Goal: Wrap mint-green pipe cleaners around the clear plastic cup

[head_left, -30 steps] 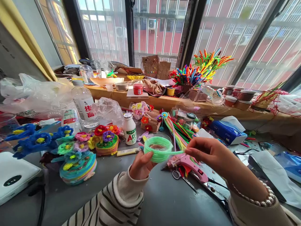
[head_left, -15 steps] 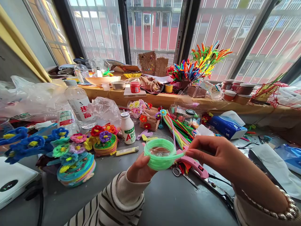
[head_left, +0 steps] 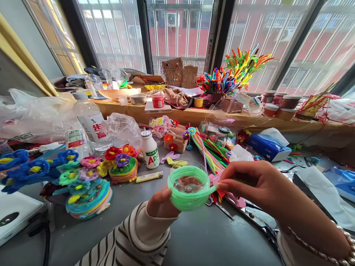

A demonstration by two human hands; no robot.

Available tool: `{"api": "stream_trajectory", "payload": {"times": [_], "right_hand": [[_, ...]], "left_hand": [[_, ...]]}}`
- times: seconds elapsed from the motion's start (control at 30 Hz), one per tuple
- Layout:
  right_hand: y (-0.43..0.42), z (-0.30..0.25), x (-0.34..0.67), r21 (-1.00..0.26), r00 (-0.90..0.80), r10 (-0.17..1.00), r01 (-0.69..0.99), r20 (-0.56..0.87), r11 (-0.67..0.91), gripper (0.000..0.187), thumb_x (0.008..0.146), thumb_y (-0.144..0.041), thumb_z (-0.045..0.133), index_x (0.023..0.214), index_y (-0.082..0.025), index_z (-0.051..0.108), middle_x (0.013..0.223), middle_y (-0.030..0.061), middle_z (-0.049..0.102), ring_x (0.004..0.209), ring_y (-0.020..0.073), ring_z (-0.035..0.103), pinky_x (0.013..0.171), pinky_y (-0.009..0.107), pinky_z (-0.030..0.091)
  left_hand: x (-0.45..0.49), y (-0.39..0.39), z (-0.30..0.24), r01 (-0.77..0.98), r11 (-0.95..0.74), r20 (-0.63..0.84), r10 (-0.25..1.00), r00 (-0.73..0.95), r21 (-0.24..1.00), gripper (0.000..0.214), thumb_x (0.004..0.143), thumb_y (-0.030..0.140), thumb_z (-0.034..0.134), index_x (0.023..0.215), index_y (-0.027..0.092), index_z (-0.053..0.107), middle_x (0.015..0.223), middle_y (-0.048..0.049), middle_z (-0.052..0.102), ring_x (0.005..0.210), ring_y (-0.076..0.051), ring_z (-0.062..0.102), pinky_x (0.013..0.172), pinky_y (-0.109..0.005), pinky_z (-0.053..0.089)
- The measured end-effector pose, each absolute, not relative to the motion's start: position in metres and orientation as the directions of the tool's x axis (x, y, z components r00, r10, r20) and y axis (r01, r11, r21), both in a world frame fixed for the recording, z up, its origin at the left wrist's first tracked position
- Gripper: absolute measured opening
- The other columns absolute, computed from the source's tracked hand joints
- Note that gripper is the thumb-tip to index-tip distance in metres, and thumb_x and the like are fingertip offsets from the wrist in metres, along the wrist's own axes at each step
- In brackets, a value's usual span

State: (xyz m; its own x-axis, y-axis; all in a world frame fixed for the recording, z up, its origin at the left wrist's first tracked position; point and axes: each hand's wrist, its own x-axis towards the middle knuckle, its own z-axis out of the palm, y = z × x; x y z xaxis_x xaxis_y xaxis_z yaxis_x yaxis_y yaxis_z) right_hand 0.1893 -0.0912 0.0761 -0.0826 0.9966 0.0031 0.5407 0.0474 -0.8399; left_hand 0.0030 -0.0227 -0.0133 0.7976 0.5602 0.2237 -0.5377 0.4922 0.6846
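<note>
My left hand [head_left: 161, 202] is closed round a small clear glass cup [head_left: 189, 183] held above the grey table [head_left: 194, 236]. A light green pipe cleaner [head_left: 185, 199] is wound in several turns round the cup's wall. My right hand [head_left: 249, 184] pinches the free end of that green pipe cleaner just right of the cup. Under my right hand lie a pink glue gun [head_left: 238, 201] and scissors [head_left: 219, 207].
Coiled pipe-cleaner coasters with flowers [head_left: 88, 197] and blue flowers [head_left: 33, 168] lie at the left. A small white bottle [head_left: 149, 149], water bottles [head_left: 91, 122], a bundle of pipe cleaners [head_left: 210, 147], a tissue pack [head_left: 267, 146] and a white device [head_left: 16, 216] crowd the table.
Both hands have lifted the cup nearer to me and tilted its mouth upward. More green pipe cleaner lies wound on the cup, and the free end is shorter.
</note>
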Motion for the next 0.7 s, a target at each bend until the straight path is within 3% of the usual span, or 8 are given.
{"api": "stream_trajectory", "payload": {"times": [0.17,0.4,0.57,0.7], "right_hand": [[-0.094,0.078,0.187,-0.837,-0.089,0.996,0.547,-0.014,0.037,0.021,0.072,-0.039,0.061,0.069,-0.019,0.065,0.064,0.0001,0.061,0.053,0.0087,0.048,0.050,0.020,0.040],[-0.091,0.071,0.191,-0.854,-0.106,0.994,0.516,0.018,0.070,0.024,0.071,-0.041,0.061,0.066,-0.017,0.066,0.059,0.0000,0.059,0.051,0.0078,0.048,0.047,0.017,0.040],[-0.089,0.069,0.190,-0.858,-0.134,0.991,0.506,0.023,0.088,0.022,0.071,-0.038,0.062,0.065,-0.018,0.066,0.059,0.0005,0.060,0.050,0.0075,0.047,0.045,0.017,0.039],[-0.089,0.067,0.189,-0.860,-0.124,0.992,0.504,0.018,0.079,0.022,0.071,-0.038,0.062,0.066,-0.017,0.066,0.058,0.0008,0.059,0.051,0.0082,0.046,0.045,0.018,0.039]], "left_hand": [[0.002,-0.024,-0.013,-0.535,0.501,0.217,0.560,0.799,0.680,0.043,0.066,0.042,0.058,0.102,0.019,0.063,0.108,-0.0032,0.063,0.110,-0.029,0.049,0.093,-0.040,0.034],[0.000,-0.022,-0.015,-0.516,0.491,0.216,0.543,0.811,0.702,0.062,0.063,0.042,0.060,0.120,0.021,0.048,0.109,-0.0056,0.062,0.107,-0.028,0.052,0.088,-0.039,0.038],[0.003,-0.024,-0.012,-0.512,0.470,0.269,0.491,0.828,0.719,0.052,0.066,0.045,0.053,0.109,0.016,0.057,0.107,-0.0076,0.063,0.106,-0.031,0.051,0.091,-0.043,0.034],[0.005,-0.026,-0.010,-0.511,0.461,0.274,0.487,0.829,0.726,0.055,0.064,0.049,0.053,0.107,0.016,0.058,0.105,-0.0088,0.063,0.101,-0.030,0.054,0.091,-0.045,0.034]]}}
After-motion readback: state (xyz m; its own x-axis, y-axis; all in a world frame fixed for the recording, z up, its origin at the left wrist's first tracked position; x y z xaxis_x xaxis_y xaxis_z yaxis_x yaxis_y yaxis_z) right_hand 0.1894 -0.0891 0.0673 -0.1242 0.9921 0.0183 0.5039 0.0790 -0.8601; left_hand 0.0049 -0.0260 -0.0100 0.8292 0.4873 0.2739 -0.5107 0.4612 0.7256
